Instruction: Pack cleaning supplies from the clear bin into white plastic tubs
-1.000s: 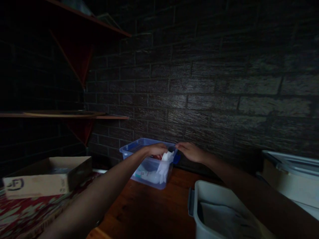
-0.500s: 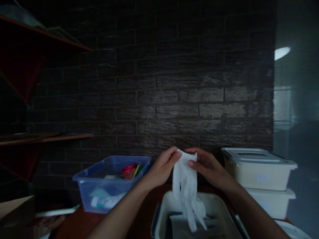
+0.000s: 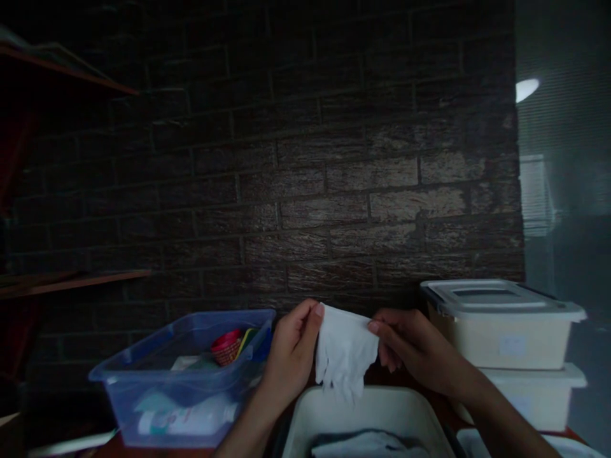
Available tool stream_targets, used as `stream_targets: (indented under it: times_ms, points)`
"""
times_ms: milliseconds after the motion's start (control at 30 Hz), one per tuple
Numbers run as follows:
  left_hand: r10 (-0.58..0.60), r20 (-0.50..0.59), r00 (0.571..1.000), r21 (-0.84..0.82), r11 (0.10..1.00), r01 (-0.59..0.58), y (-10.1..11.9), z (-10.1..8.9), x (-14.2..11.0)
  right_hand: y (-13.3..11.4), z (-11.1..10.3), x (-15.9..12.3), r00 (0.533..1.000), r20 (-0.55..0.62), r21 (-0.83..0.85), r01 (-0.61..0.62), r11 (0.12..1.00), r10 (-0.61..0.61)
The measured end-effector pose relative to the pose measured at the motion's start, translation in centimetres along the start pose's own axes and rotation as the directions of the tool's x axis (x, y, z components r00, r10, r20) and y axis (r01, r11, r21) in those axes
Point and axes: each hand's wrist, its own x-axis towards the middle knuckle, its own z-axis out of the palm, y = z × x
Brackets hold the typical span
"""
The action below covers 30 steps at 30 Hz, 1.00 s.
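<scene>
Both my hands hold up a white glove (image 3: 344,353) by its cuff, fingers hanging down. My left hand (image 3: 289,356) pinches the cuff's left corner and my right hand (image 3: 413,350) pinches the right corner. The glove hangs just above an open white bin (image 3: 305,420) at the bottom centre, which has folded cloth inside.
A clear blue tub (image 3: 143,375) with a red item and bottles stands to the left. Two stacked cream lidded boxes (image 3: 506,331) sit at the right. A dark brick wall lies behind, with wooden shelves (image 3: 71,283) on the left and a glass panel on the right.
The glove was lifted out of the blue tub and carried right over the white bin. Since half a second ago my hands have spread the cuff wider and the view has shifted right.
</scene>
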Motion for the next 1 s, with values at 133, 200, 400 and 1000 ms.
stream_targets:
  times_ms: [133,200,400,1000]
  points:
    - [-0.02,0.11,0.994,0.015,1.0,0.018,-0.2,0.2,-0.4,-0.6,0.2,-0.5,1.0,0.005,-0.108,-0.019,0.994,0.02]
    - [-0.044,0.159,0.986,-0.001,0.999,0.045,-0.1,0.7,-1.0,-0.9,0.4,-0.6,1.0,0.015,-0.151,-0.024,0.988,0.026]
    - [-0.062,0.19,0.98,-0.039,0.997,0.071,-0.7,1.4,-2.1,-1.3,0.6,-0.8,1.0,0.027,-0.245,0.017,0.969,-0.011]
    - [-0.047,0.13,0.99,0.039,0.998,0.043,-1.7,1.5,-1.9,-1.2,0.7,-0.2,0.993,0.057,-0.28,0.12,0.953,-0.108]
